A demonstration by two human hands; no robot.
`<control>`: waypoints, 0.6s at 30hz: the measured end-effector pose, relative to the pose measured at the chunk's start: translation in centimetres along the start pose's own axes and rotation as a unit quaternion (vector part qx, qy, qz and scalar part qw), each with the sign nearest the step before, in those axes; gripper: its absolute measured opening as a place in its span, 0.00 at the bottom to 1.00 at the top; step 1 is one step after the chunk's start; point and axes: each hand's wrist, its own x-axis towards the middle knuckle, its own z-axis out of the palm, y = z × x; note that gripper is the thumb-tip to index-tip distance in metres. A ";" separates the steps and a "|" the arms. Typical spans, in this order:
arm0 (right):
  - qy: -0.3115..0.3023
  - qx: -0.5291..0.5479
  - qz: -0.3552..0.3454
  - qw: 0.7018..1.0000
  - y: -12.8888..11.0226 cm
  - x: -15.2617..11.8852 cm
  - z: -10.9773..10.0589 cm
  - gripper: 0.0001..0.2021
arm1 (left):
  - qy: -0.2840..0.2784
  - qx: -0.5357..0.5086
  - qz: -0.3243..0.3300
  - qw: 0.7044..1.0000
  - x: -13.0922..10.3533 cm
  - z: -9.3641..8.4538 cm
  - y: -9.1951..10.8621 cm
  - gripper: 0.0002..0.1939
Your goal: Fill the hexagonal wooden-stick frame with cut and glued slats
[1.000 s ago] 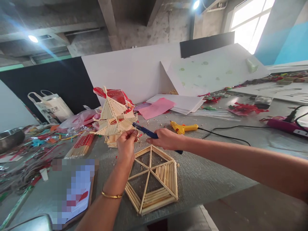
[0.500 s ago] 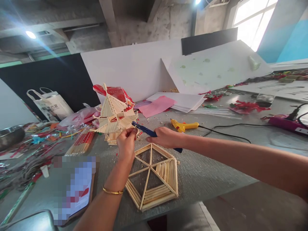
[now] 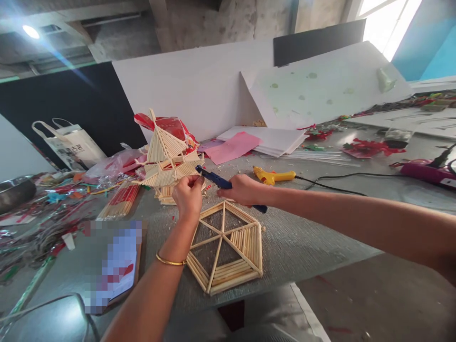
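My right hand (image 3: 242,189) is closed around a long dark blue cutter (image 3: 217,180) that points to the left. Its dark tip is at the fingers of my left hand (image 3: 188,194). Thumb and forefinger of that hand are pinched together; a small pale bit shows there, too small to name. Below both hands lies a flat six-sided frame of wooden sticks (image 3: 223,235), with spokes and some sections filled with sticks. Behind my left hand stands a tower-like stick model (image 3: 166,152) with a pointed roof, partly hidden by the hand.
A yellow glue gun (image 3: 274,175) with a black cord lies beyond my right hand. Bundled sticks (image 3: 119,199) and a phone (image 3: 117,270) are on the left, among plastic scraps. Pink paper (image 3: 233,148) and white boards (image 3: 267,137) lie at the back. The table's front edge runs below the frame.
The view has tipped slightly downward, so most things sit higher in the picture. Both hands keep nearly the same pose at the cutter, and the stick frame looks unchanged.
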 end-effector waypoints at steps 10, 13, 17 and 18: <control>0.039 -0.064 0.033 0.997 2.6 2.4 -2.4 0.23 | -0.116 -0.208 -0.107 0.965 -0.3 -0.8 1.0 0.15; 0.044 -0.129 0.022 0.990 2.9 3.5 -2.1 0.24 | -0.146 -0.231 -0.115 0.955 -0.3 -1.4 1.2 0.15; 0.078 -0.170 -0.001 0.982 2.6 5.6 0.0 0.24 | -0.193 -0.215 -0.118 0.950 -0.3 -2.0 1.4 0.13; 0.080 -0.174 0.003 0.982 2.5 6.3 0.6 0.25 | -0.210 -0.200 -0.122 0.949 -0.3 -2.1 1.5 0.13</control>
